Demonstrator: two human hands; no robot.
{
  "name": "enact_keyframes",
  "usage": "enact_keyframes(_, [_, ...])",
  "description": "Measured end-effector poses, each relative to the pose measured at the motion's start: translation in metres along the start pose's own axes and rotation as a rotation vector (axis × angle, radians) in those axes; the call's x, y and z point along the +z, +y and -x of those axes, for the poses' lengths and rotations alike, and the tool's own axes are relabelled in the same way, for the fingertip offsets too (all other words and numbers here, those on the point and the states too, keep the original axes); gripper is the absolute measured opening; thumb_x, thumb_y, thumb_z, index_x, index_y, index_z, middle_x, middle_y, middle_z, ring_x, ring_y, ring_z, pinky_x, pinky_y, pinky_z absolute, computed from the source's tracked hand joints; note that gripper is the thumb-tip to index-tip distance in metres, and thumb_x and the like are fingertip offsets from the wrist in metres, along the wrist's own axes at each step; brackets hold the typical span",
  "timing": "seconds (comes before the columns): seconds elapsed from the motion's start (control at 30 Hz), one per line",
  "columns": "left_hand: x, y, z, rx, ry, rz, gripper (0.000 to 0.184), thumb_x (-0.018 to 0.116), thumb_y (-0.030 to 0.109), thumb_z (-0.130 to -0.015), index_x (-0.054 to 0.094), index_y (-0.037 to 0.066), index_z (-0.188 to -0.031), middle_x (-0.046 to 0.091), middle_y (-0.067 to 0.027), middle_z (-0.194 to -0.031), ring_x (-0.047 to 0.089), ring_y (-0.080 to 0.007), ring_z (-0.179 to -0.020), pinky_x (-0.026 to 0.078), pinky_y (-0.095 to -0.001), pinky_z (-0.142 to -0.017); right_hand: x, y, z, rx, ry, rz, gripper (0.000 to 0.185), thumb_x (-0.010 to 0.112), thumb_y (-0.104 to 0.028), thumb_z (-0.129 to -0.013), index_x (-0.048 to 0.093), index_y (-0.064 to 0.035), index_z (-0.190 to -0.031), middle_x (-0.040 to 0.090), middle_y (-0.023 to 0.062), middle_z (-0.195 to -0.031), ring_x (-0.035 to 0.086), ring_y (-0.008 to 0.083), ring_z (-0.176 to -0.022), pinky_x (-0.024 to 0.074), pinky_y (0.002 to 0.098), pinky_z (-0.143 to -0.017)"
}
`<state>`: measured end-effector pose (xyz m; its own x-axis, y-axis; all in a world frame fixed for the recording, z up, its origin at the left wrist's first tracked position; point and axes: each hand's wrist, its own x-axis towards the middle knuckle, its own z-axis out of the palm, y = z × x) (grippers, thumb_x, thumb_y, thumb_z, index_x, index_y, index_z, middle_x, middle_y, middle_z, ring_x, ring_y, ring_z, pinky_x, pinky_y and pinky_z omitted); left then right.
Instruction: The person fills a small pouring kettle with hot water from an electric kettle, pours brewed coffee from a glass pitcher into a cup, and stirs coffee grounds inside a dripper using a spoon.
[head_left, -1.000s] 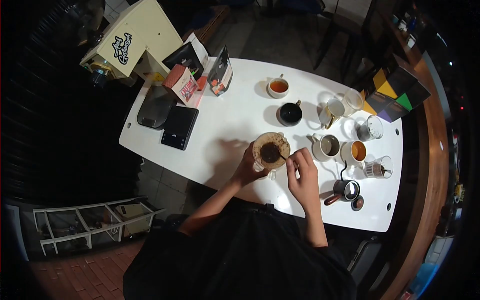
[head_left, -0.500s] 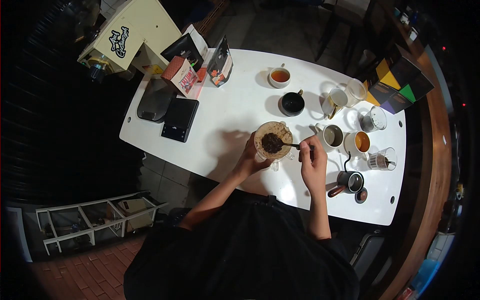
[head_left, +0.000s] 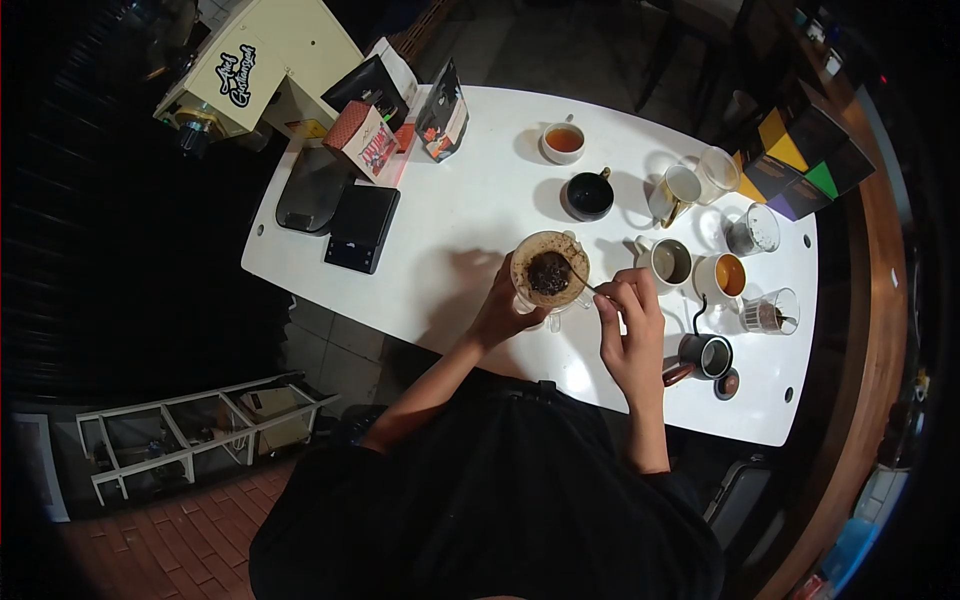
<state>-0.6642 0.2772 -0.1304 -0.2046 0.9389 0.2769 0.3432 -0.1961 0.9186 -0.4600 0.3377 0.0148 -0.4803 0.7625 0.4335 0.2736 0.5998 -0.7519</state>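
Observation:
My left hand (head_left: 500, 310) wraps round the near left side of a coffee dripper, and its fingers are partly hidden behind it. The dripper holds a brown-stained paper filter (head_left: 541, 243) with dark wet coffee grounds (head_left: 547, 270) inside. A clear glass piece (head_left: 553, 322) shows below its near edge. In a pinch, my right hand (head_left: 632, 320) grips a thin dark spoon (head_left: 584, 281) by its handle. The spoon slants over the filter's right rim, and its tip is down in the grounds.
To the right stand a grey-lined mug (head_left: 670, 262), an orange-lined cup (head_left: 729, 276), several glasses and a gooseneck kettle (head_left: 712, 356). A black cup (head_left: 588, 196) and a tea-coloured drink (head_left: 564, 140) are beyond the dripper. A black scale (head_left: 362, 228), coffee bags (head_left: 443, 112) and a cream-coloured machine (head_left: 290, 60) occupy the left.
The spoon has swung from nearly level to a steeper slant, and my right hand has turned with it. My left hand keeps its hold on the dripper. The whole view has shifted slightly.

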Motion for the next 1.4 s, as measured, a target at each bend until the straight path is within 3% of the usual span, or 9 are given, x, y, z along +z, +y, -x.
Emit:
enact_keyframes(0.2, [-0.002, -0.003, -0.001, 0.019, -0.014, -0.025, 0.076, 0.082, 0.033, -0.080, 0.051, 0.002, -0.142, 0.050, -0.0179, -0.142, 0.048, -0.0362, -0.135, 0.039, -0.0480, -0.114, 0.010, 0.005, 0.001, 0.050, -0.061, -0.118, 0.005, 0.066, -0.002, -0.093, 0.062, -0.0008, -0.095, 0.056, 0.0132, -0.098, 0.062, 0.0301, -0.069, 0.0485, 0.0390, -0.062])
enact_keyframes(0.53, [-0.001, -0.007, -0.001, 0.043, -0.021, -0.095, 0.071, 0.082, 0.031, -0.079, 0.053, 0.002, -0.137, 0.051, -0.0185, -0.138, 0.049, -0.0364, -0.132, 0.040, -0.0477, -0.112, 0.008, 0.007, -0.002, -0.076, 0.011, 0.173, 0.008, 0.067, -0.008, -0.094, 0.061, -0.0026, -0.096, 0.057, 0.0127, -0.100, 0.061, 0.0317, -0.066, 0.0467, 0.0432, -0.056])
enact_keyframes(0.63, [-0.001, -0.010, 0.000, 0.039, -0.010, -0.088, 0.071, 0.081, 0.030, -0.080, 0.053, 0.002, -0.138, 0.051, -0.0181, -0.137, 0.050, -0.0361, -0.131, 0.040, -0.0469, -0.112, 0.017, 0.008, 0.001, -0.010, -0.063, 0.084, 0.008, 0.065, -0.009, -0.096, 0.061, -0.0027, -0.099, 0.058, 0.0137, -0.102, 0.063, 0.0331, -0.069, 0.0483, 0.0432, -0.058])
enact_keyframes(0.87, [-0.003, -0.005, 0.000, 0.020, -0.043, -0.014, 0.070, 0.081, 0.029, -0.080, 0.053, 0.002, -0.137, 0.051, -0.0170, -0.136, 0.050, -0.0356, -0.130, 0.040, -0.0470, -0.111, 0.014, -0.002, 0.003, 0.049, 0.036, -0.085, 0.006, 0.064, -0.006, -0.096, 0.061, -0.0007, -0.097, 0.057, 0.0151, -0.100, 0.064, 0.0351, -0.074, 0.0493, 0.0425, -0.065])
enact_keyframes(1.23, [-0.002, -0.001, -0.001, 0.030, -0.013, -0.046, 0.075, 0.081, 0.027, -0.078, 0.048, 0.001, -0.141, 0.051, -0.0176, -0.139, 0.050, -0.0356, -0.131, 0.040, -0.0463, -0.112, 0.012, -0.002, 0.001, -0.039, -0.031, 0.102, 0.008, 0.067, -0.007, -0.094, 0.061, -0.0018, -0.096, 0.057, 0.0135, -0.102, 0.063, 0.0312, -0.069, 0.0488, 0.0424, -0.058])
enact_keyframes(1.3, [-0.002, -0.004, -0.002, 0.032, -0.019, -0.032, 0.077, 0.081, 0.027, -0.078, 0.048, 0.001, -0.142, 0.051, -0.0176, -0.139, 0.051, -0.0356, -0.131, 0.041, -0.0463, -0.112, 0.010, -0.005, -0.001, 0.026, -0.075, 0.151, 0.006, 0.065, -0.003, -0.095, 0.061, 0.0024, -0.096, 0.056, 0.0149, -0.103, 0.063, 0.0338, -0.082, 0.0503, 0.0414, -0.070])
enact_keyframes(1.4, [0.000, -0.001, -0.003, 0.014, -0.010, 0.005, 0.079, 0.082, 0.028, -0.077, 0.047, 0.001, -0.142, 0.051, -0.0176, -0.139, 0.051, -0.0355, -0.131, 0.042, -0.0463, -0.111, 0.015, 0.001, -0.005, 0.051, -0.119, 0.138, 0.006, 0.064, -0.002, -0.096, 0.061, 0.0033, -0.096, 0.056, 0.0152, -0.103, 0.063, 0.0320, -0.083, 0.0503, 0.0404, -0.070])
